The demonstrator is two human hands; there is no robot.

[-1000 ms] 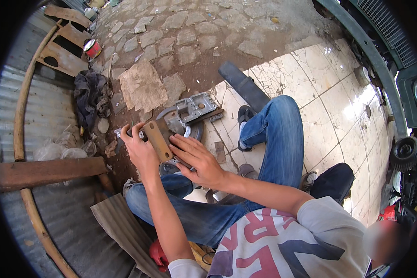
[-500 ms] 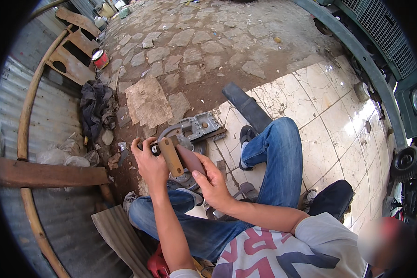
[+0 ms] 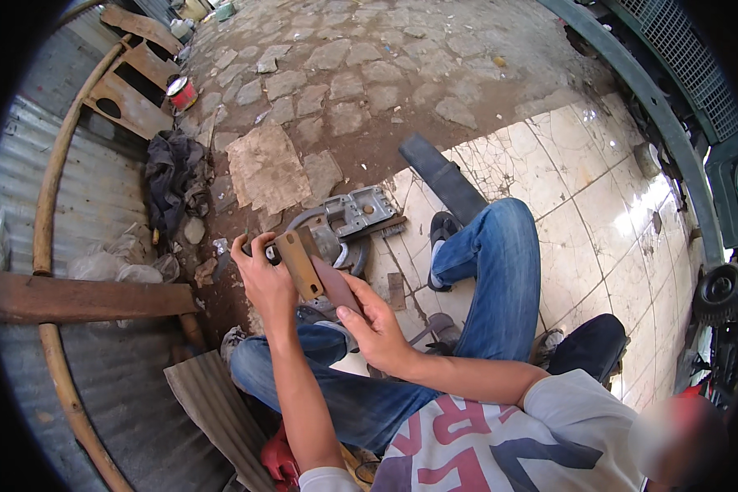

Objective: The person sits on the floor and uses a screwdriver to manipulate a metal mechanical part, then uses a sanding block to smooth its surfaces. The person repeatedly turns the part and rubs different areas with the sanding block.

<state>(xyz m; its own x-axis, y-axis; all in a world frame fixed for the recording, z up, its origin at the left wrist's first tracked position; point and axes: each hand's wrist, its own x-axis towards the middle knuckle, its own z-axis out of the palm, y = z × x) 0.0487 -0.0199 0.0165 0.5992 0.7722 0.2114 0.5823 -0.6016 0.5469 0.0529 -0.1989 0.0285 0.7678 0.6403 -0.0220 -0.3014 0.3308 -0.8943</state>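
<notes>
A flat tan plate (image 3: 299, 264) with an oblong slot near each end is held up in my left hand (image 3: 264, 283). The fingers of that hand bend around its far left side, and a dark part shows beside them. My right hand (image 3: 379, 328) pinches a reddish-brown flat piece (image 3: 336, 289), which looks like sandpaper, between thumb and fingers. Its upper part lies against the right edge of the plate; whether it touches the plate's hidden face I cannot tell. Beyond my hands, a grey cast-metal part (image 3: 361, 211) with a curved arm rests on the ground.
A wire brush (image 3: 392, 227) lies by the metal part, and a long black strip (image 3: 444, 179) crosses the tile edge. Corrugated sheeting and a wooden beam (image 3: 98, 302) stand at left. A flat cardboard piece (image 3: 266, 170) lies ahead. A vehicle's front bumper (image 3: 664, 107) borders the right.
The plate and the reddish-brown piece have shifted slightly relative to each other, and more of the plate's face shows. The whole view has moved a little. Both hands keep their holds.
</notes>
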